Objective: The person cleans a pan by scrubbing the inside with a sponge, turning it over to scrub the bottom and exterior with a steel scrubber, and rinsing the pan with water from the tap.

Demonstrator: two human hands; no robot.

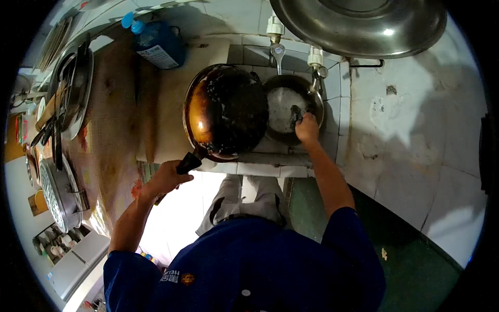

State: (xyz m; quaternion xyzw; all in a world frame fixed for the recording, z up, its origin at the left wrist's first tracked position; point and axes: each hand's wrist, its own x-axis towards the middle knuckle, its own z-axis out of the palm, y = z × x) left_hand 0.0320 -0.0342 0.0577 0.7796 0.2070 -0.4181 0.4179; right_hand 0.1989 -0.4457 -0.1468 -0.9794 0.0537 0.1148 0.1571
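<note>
Grasping the black handle (188,163) of one frying pan (228,112), the left hand (169,177) has its fingers closed around it, near the front edge of the counter (169,117). The pan is turned over, so its burnt outside, orange-brown at the left and black at the right, faces up to the camera. Its long axis, taken through the handle, runs slantwise: the handle points to the front and to the left, past the front edge, and the round body lies toward the back. The right rim of the pan comes over the left side of one round metal basin (280,99), which is set near the right end of the counter.

The right hand (307,129) is clenched on one dark scrubber (296,113) inside this basin; I cannot tell if the scrubber touches the bottom. Two taps are at the back edge, a left tap (277,51) and a right tap (318,72). One blue bottle (162,47) stands near the back edge, to the left of the pan. One large metal bowl (358,31) is above the right back corner.
</note>
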